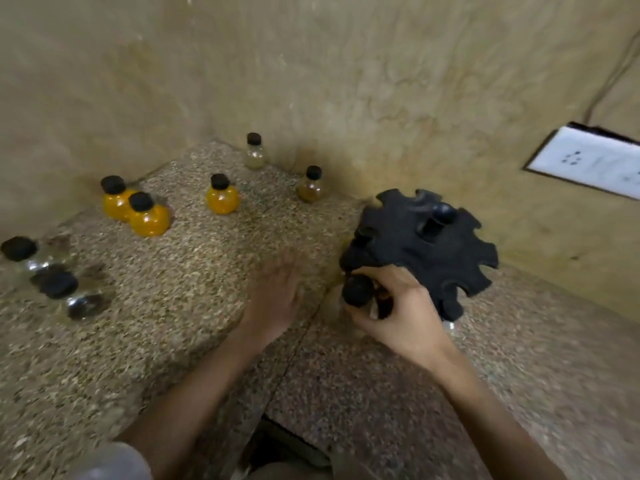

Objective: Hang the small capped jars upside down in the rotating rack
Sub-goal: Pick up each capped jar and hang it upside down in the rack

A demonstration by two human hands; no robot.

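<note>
So the right hand [398, 306] is wrapping around a small jar [360, 292] at the near-left edge of the black rack [426, 251], fingers closed on it with the black cap poking out to the left of the knuckles. That's the bit everything hangs on: the jar is lying more or less sideways with its cap pointing left and slightly toward the camera, while the nearest slot in the rack's notched rim is sitting just beyond the hand, up and to the right. I'd guess the neck needs swinging round before it slides in. The left hand [273, 299] is hovering flat and open over the desk [173, 306], holding nothing, just left of the jar, though it's blurry. Further out, the waiting jars are standing upright on the far-left side: three orange jars [223, 199], a pale jar [254, 155], a brownish jar [311, 188], and two dark jars [59, 289] at the left edge, well apart from either hand.
</note>
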